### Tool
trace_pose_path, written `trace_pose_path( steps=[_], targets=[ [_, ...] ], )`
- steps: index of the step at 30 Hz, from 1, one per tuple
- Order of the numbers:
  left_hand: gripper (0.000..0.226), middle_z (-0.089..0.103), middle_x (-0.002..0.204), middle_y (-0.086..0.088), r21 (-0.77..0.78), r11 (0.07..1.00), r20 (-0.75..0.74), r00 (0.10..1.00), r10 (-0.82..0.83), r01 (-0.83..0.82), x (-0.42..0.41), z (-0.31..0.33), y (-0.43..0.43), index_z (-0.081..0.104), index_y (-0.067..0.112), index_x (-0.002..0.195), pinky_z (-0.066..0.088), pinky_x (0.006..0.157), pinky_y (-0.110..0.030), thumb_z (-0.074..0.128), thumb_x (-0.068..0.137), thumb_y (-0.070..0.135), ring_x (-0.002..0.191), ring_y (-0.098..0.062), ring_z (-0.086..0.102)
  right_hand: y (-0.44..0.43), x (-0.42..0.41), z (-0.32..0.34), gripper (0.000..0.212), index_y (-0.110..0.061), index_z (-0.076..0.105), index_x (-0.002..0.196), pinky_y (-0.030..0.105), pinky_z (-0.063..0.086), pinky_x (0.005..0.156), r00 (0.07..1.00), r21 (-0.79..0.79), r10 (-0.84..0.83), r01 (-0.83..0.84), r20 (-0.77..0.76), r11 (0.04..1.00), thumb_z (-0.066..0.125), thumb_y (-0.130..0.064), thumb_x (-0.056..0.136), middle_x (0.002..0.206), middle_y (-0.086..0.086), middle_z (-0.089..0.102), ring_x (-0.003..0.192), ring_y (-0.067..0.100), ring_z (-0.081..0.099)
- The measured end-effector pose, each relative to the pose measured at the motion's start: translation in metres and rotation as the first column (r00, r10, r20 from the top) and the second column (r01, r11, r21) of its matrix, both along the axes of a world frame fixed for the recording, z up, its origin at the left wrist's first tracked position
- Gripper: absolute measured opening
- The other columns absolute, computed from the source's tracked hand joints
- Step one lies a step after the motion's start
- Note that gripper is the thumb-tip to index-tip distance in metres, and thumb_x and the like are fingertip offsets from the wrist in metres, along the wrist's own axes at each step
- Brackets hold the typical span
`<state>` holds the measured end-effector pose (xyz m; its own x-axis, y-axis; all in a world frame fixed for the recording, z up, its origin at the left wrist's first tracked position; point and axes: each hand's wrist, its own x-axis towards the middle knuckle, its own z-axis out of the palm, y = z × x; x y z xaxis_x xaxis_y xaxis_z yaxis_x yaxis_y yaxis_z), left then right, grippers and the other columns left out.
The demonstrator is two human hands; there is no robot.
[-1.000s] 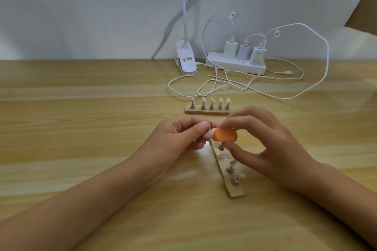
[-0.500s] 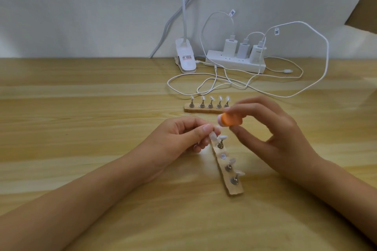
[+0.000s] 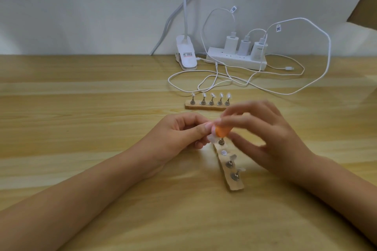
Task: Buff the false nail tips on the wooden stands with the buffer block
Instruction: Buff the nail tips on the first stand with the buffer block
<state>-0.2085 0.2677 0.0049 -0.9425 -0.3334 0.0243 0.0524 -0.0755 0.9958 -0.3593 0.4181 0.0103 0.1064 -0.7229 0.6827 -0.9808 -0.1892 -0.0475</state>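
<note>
A near wooden stand (image 3: 234, 183) lies lengthwise in front of me with metal pegs carrying clear nail tips (image 3: 232, 157). My left hand (image 3: 179, 134) pinches a clear nail tip (image 3: 273, 139) at the stand's far end. My right hand (image 3: 271, 138), blurred, holds the orange buffer block (image 3: 284, 131) between thumb and fingers, down against that tip. A second wooden stand (image 3: 206, 106) with several upright nail tips lies farther back.
Behind the stands, white charging cables (image 3: 224, 79) loop over the wooden table (image 3: 81, 128). A white power strip (image 3: 236, 60) with three chargers and a white lamp clamp (image 3: 186, 55) stand by the wall.
My right hand lifted the orange buffer block away from the tip, then brought it back down onto it. My left hand kept its pinch on the tip.
</note>
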Motion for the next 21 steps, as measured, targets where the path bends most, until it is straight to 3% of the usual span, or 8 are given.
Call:
trace_pose_path(
  steps=[3, 7, 11, 15, 16, 19, 21],
  targets=[
    [0.017, 0.064, 0.064, 0.005, -0.006, 1.000, -0.001, 1.000, 0.002, -0.002, -0.001, -0.001, 0.000, 0.071, 0.013, 0.081, 0.045, 0.058, -0.011, 0.064, 0.077, 0.028, 0.058, -0.003, 0.053, 0.001, -0.001, 0.002, 0.021, -0.013, 0.069, 0.113, 0.041, 0.045, 0.088, 0.998, -0.041, -0.026, 0.029, 0.057, 0.999, 0.064, -0.016, 0.092, 0.108, 0.007, 0.065, 0.099, 0.026, 0.062],
    [0.023, 0.061, 0.066, 0.003, -0.015, 1.000, -0.006, 1.000, 0.015, -0.015, -0.002, -0.001, 0.000, 0.070, 0.013, 0.081, 0.045, 0.059, -0.014, 0.065, 0.074, 0.034, 0.060, -0.005, 0.052, -0.001, 0.005, -0.001, 0.019, -0.014, 0.073, 0.111, 0.036, 0.043, 0.084, 0.994, -0.038, 0.001, -0.005, -0.106, 0.999, 0.064, -0.018, 0.094, 0.105, 0.007, 0.068, 0.093, 0.023, 0.061],
    [0.021, 0.059, 0.063, 0.006, 0.004, 1.000, -0.010, 1.000, 0.024, -0.024, -0.002, -0.001, -0.002, 0.075, 0.020, 0.078, 0.043, 0.059, -0.015, 0.067, 0.073, 0.038, 0.059, -0.005, 0.050, 0.003, -0.003, 0.004, 0.025, -0.020, 0.067, 0.117, 0.040, 0.043, 0.086, 0.998, -0.116, -0.067, 0.068, 0.010, 0.991, 0.064, -0.017, 0.093, 0.107, 0.007, 0.063, 0.094, 0.028, 0.060],
    [0.019, 0.058, 0.071, -0.002, -0.013, 1.000, -0.004, 1.000, -0.004, 0.004, -0.002, -0.001, -0.003, 0.071, 0.020, 0.075, 0.041, 0.066, -0.023, 0.070, 0.077, 0.039, 0.065, -0.013, 0.048, -0.002, 0.013, -0.001, 0.024, -0.028, 0.063, 0.119, 0.029, 0.039, 0.089, 0.984, -0.149, 0.012, -0.039, -0.178, 0.988, 0.066, -0.019, 0.097, 0.110, -0.004, 0.061, 0.093, 0.016, 0.054],
    [0.021, 0.056, 0.068, 0.001, -0.009, 1.000, -0.001, 1.000, -0.008, 0.008, -0.002, -0.001, -0.002, 0.069, 0.019, 0.075, 0.041, 0.063, -0.019, 0.069, 0.079, 0.039, 0.061, -0.010, 0.046, -0.003, 0.010, -0.001, 0.025, -0.029, 0.065, 0.117, 0.030, 0.039, 0.088, 0.988, -0.149, -0.004, -0.020, -0.158, 0.989, 0.066, -0.017, 0.095, 0.107, 0.000, 0.063, 0.093, 0.018, 0.055],
    [0.027, 0.050, 0.059, 0.009, -0.020, 1.000, 0.015, 1.000, -0.007, 0.007, -0.002, 0.000, -0.003, 0.061, 0.015, 0.078, 0.037, 0.055, -0.013, 0.058, 0.081, 0.042, 0.057, -0.006, 0.041, 0.001, -0.003, 0.005, 0.027, -0.021, 0.061, 0.118, 0.033, 0.040, 0.089, 0.994, -0.159, -0.062, 0.077, 0.094, 0.984, 0.065, -0.017, 0.092, 0.105, 0.004, 0.058, 0.096, 0.027, 0.058],
    [0.026, 0.050, 0.058, 0.013, -0.041, 0.999, 0.003, 1.000, -0.015, 0.015, -0.003, -0.001, -0.002, 0.058, 0.014, 0.078, 0.038, 0.053, -0.013, 0.051, 0.083, 0.039, 0.056, -0.004, 0.041, 0.004, -0.001, 0.006, 0.027, -0.024, 0.059, 0.120, 0.035, 0.042, 0.090, 0.991, -0.170, -0.056, 0.076, 0.121, 0.983, 0.063, -0.021, 0.093, 0.111, -0.001, 0.054, 0.102, 0.024, 0.055]
  ],
)
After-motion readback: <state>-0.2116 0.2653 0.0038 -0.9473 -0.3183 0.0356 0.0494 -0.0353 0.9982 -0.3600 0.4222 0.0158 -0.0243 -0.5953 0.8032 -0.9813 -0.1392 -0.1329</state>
